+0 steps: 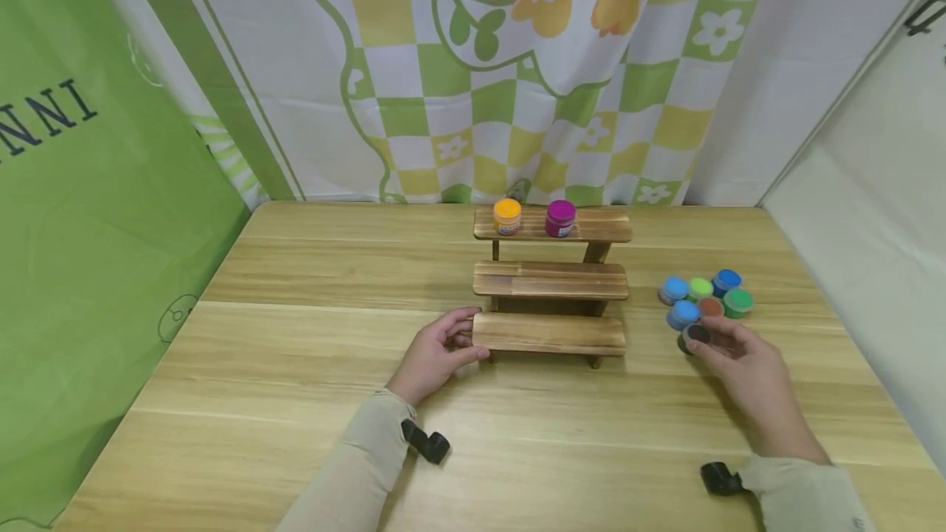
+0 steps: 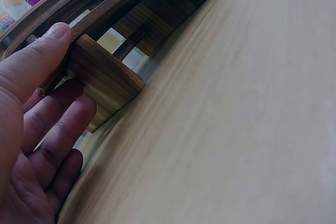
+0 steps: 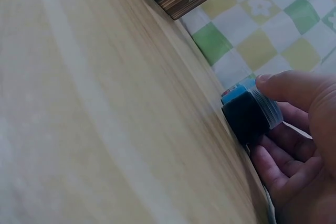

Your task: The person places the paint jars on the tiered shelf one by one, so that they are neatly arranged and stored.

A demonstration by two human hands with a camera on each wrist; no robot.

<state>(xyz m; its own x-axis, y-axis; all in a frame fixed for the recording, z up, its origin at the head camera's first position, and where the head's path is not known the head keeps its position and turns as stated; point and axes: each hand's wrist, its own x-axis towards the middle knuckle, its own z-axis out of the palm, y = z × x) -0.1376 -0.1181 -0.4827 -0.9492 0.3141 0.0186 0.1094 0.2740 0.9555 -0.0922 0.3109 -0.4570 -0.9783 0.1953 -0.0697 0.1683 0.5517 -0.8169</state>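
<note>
A three-step wooden display stand stands at the middle of the table. My left hand grips the left end of its lowest step, thumb on the upper side and fingers below, as the left wrist view shows. Over on the right, my right hand pinches a small dark paint jar with a clear ribbed lid between thumb and fingers. That jar is at the front of a cluster of jars, close over the tabletop. On the top step sit an orange paint jar and a purple paint jar.
Behind the dark jar are light blue jars, a lime green jar, a dark blue jar, a green jar and a reddish-brown jar. A patterned curtain hangs along the back edge of the wooden table.
</note>
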